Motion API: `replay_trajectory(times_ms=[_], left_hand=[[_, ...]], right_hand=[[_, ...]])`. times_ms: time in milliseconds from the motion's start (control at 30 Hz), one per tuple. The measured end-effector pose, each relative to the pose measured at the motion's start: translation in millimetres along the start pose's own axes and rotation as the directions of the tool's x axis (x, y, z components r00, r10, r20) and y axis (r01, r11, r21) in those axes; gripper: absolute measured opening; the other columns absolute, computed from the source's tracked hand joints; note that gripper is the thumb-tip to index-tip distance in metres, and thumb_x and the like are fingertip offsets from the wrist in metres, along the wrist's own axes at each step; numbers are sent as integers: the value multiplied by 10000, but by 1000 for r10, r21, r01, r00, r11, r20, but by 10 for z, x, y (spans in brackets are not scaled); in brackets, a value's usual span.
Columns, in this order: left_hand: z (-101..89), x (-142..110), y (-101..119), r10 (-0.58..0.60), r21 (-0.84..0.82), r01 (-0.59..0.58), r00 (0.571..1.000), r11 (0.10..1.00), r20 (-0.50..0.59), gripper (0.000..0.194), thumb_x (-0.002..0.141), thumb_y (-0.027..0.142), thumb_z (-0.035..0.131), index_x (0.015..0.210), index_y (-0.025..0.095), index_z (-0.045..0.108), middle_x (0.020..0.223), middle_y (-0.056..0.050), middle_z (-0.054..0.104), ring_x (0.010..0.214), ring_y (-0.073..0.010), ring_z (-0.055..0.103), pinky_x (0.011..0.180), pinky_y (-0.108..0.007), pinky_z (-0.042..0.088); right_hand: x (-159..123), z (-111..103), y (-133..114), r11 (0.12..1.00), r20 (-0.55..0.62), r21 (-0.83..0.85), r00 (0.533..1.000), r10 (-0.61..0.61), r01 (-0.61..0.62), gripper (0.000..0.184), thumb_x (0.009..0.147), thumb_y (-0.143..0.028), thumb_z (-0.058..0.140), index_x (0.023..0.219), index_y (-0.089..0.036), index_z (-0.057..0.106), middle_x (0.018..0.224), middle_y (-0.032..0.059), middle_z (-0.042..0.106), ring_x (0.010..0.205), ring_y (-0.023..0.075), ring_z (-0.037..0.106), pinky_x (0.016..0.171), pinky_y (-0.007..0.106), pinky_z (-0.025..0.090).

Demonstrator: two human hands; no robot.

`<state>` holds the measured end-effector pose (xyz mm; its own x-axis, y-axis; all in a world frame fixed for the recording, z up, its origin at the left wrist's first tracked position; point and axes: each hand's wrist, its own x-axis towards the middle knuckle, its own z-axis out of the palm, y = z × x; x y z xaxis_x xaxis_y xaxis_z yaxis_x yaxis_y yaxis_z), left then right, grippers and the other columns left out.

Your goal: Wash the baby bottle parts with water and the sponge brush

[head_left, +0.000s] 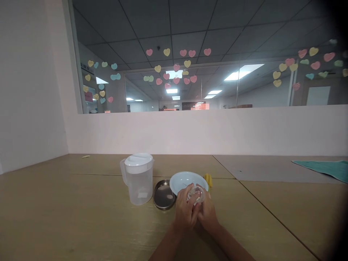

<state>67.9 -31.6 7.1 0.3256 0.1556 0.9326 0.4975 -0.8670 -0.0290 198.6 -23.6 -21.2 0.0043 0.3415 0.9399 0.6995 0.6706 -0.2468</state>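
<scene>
Both my hands are close together at the table's middle, holding a small clear round container point(195, 195). My left hand point(185, 212) grips its near left side, and my right hand point(208, 213) wraps its right side. The container is just above the front of a pale blue plate point(185, 180), and my hands hide the plate's near rim. To the left of the plate lies a round steel dish point(164, 194). Further left stands a clear plastic pitcher point(138, 185) with a white lid. A small yellow object point(208, 180) sits behind the plate's right edge.
The light wooden tables point(67, 210) meet at visible seams. A teal cloth point(323, 169) lies at the far right on a grey surface point(261, 167). A low white wall point(206, 132) runs along the back, with a heart-covered glass window above it.
</scene>
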Motion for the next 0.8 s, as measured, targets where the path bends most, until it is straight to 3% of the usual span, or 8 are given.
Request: replay_trajectory(times_ms=[433, 800], left_hand=[[-36, -17, -36, -65, -49, 61, 993, 997, -97, 430, 877, 235, 506, 1292, 209, 397, 1250, -128, 575, 1167, -242, 525, 927, -433, 428], [-3, -105, -74, -172, -106, 155, 970, 982, -172, 429, 899, 298, 469, 1302, 186, 376, 1208, -147, 585, 1123, -249, 537, 891, -433, 462]], right_hand=[[-36, 23, -31, 998, -46, -45, 998, 30, -32, 675, 813, -459, 581, 1354, -160, 309, 1176, 170, 557, 979, 287, 587, 746, 443, 525], [-7, 35, -86, 999, -38, -44, 999, 10, -12, 698, 785, -491, 619, 1337, -161, 348, 1144, 161, 581, 940, 276, 591, 727, 420, 532]])
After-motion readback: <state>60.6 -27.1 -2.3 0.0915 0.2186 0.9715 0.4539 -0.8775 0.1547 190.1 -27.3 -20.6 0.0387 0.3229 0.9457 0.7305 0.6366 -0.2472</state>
